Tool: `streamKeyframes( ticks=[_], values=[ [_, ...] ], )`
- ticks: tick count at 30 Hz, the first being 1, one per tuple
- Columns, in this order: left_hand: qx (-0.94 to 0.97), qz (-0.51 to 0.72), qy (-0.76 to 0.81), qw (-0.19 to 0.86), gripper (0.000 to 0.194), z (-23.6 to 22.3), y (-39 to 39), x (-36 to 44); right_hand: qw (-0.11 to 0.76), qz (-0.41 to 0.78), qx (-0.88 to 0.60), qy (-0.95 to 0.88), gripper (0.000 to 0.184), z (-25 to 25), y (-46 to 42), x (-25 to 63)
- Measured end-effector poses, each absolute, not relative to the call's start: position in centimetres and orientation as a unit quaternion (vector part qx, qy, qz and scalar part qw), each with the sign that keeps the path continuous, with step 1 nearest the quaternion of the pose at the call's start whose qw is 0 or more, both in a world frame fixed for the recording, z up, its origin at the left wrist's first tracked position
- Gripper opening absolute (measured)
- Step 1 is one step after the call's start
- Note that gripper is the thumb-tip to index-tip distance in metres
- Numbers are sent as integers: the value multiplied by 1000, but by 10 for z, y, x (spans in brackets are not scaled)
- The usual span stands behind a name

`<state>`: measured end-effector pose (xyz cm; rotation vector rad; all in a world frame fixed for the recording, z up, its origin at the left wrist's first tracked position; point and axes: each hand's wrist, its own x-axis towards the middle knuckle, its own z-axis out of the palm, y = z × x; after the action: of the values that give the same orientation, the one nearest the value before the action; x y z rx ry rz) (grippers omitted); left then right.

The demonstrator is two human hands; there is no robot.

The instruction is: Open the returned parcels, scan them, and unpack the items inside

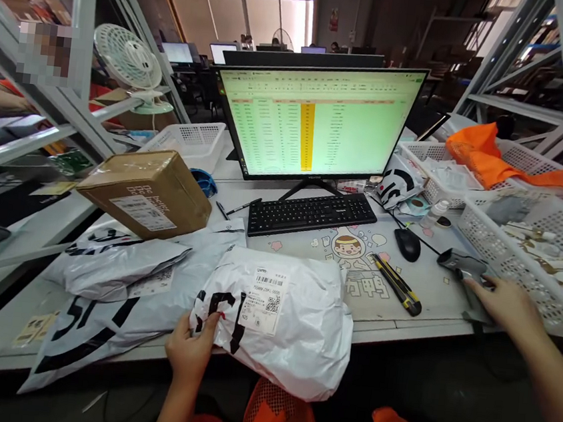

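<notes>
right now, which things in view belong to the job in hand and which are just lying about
Seemingly in use:
white parcel, left hand on its near left corner
label on it, facing up
handheld scanner, right hand at its handle

Probably just lying about:
box cutter
pens
fan

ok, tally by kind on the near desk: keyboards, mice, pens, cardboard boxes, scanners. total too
Keyboard: 1
Mouse: 1
Pens: 2
Cardboard box: 1
Scanner, at the right hand: 1
Total: 6
</notes>
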<state>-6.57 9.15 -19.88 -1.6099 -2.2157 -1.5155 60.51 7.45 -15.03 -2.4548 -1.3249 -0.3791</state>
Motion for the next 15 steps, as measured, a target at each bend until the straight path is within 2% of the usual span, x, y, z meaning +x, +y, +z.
streamKeyframes(
  ticks=[3, 6, 8, 12, 15],
  values=[
    [-515, -479, -710, 36, 40, -202, 93, -66, 150, -185, -815, -528, 53, -137, 91, 546],
    [-522, -474, -706, 58, 41, -204, 93, -67, 192, -111, -683, -696, 47, -117, 149, 471],
    [-523, -472, -706, 67, 43, -205, 92, -68, 187, -78, -622, -756, 46, -109, 198, 430],
    [-528, -478, -698, 73, 45, -208, 90, -68, 131, -43, -643, -753, 54, -109, 267, 386],
    [-532, -483, -690, 80, 43, -210, 91, -71, 133, -53, -658, -739, 55, -114, 286, 377]
  ],
)
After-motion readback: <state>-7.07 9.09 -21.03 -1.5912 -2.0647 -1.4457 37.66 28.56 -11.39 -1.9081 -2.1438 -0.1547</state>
